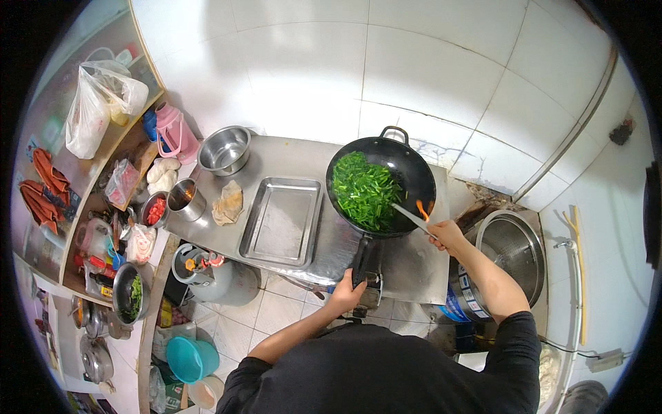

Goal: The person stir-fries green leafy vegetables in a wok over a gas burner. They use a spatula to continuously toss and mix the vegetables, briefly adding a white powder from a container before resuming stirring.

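Observation:
A black wok [414,171] rests over the stove on the steel counter, with chopped green vegetables [364,191] heaped on its left side. My left hand [347,296] is closed around the wok's black handle [361,261], which points toward me. In my right hand [444,237] is a metal cooking utensil [411,215]; its far end reaches into the greens and is hidden there, so I cannot tell its exact kind. A small orange flame [422,209] shows near the wok's right rim, close to my right hand.
A rectangular steel tray [282,222], a crumpled cloth [227,203], a steel bowl [224,150] and a steel pot [186,200] stand left of the wok. Below the counter is a gas cylinder [227,284]. A large perforated steel strainer [509,253] sits at the right by the wall.

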`<state>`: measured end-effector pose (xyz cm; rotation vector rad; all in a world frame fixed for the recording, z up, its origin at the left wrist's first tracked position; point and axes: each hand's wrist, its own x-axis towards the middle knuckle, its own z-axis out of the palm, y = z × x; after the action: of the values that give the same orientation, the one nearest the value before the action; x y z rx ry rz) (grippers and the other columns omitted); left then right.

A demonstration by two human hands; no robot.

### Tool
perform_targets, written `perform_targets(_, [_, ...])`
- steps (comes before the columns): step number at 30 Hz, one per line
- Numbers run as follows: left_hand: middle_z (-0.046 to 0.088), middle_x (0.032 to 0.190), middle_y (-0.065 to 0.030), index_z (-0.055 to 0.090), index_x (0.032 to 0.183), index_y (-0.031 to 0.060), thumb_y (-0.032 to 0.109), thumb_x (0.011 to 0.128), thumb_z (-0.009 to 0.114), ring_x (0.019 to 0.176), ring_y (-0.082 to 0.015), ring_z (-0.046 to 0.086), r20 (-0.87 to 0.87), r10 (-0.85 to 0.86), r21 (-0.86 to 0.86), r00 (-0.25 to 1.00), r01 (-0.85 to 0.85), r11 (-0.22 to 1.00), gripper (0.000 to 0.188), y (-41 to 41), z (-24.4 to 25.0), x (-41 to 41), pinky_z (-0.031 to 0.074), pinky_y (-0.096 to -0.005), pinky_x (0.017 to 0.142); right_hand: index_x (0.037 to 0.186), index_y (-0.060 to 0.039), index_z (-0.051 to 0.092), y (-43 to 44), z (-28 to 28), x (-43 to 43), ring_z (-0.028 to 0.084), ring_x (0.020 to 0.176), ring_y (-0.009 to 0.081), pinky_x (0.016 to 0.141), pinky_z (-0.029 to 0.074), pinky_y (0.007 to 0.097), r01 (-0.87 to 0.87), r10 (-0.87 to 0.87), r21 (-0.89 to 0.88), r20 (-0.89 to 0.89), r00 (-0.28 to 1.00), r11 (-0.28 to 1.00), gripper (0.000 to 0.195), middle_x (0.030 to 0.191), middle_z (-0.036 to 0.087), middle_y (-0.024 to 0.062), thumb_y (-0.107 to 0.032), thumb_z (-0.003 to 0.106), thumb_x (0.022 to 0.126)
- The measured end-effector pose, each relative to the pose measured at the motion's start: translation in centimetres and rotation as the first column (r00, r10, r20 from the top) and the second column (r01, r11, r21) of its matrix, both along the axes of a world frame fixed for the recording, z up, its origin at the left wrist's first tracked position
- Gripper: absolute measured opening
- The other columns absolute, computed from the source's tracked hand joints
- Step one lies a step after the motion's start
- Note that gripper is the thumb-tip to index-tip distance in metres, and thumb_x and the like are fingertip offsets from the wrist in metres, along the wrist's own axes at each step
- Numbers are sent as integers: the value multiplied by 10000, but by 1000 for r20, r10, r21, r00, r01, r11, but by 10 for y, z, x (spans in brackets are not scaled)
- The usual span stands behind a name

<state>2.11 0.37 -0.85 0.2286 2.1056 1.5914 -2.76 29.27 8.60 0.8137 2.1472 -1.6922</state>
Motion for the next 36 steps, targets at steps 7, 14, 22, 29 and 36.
perform_targets(7, [540, 677, -142, 338, 1099, -12, 193, 799, 510, 540, -212, 545, -220, 8, -10, 976, -10, 1000, 402, -3, 0, 1, 424, -338, 517, 649, 10, 576, -12, 37, 0, 576, 559, 323, 544, 449, 402, -34, 626, 941, -198, 754, 337, 257, 620, 561, 197, -209, 523, 773])
perform_targets(14, [543, 665, -174, 324, 1119, -30, 214, 793, 516, 556, -274, 556, -160, 4, 7, 987, -3, 1000, 451, -1, 2, 2, 426, -370, 526, 953, 35, 463, -17, 80, 35, 593, 576, 277, 516, 477, 339, -72, 766, 964, 246, 594, -255, 294, 622, 566, 185, -55, 518, 680])
perform_targets(22, [548, 695, -206, 301, 1137, -49, 224, 789, 526, 592, -322, 561, -228, 15, -50, 974, -27, 998, 496, -2, -8, 2, 428, -394, 561, 692, 43, 581, 2, 159, -1, 566, 575, 314, 535, 458, 364, -364, 596, 931, 293, 748, -1, 185, 588, 553, 195, -137, 551, 722])
perform_targets(29, [552, 764, -212, 282, 1161, -48, 238, 796, 523, 630, -314, 564, -230, -6, -56, 973, -7, 998, 523, 2, -8, -1, 429, -391, 581, 762, -15, 597, 32, 48, -4, 360, 354, 71, 302, 265, 205, -331, 292, 121, 258, 921, 936, 268, 530, 485, 37, -282, 575, 778])
perform_targets(36, [541, 731, -172, 332, 1130, -5, 197, 797, 518, 578, -247, 546, -302, 47, 39, 952, -37, 999, 432, -1, -15, 3, 428, -359, 552, 837, 5, 528, -53, -23, 27, 324, 353, 44, 294, 211, 180, 128, -90, -589, 94, 992, 798, 275, 539, 436, 2, -264, 467, 848])
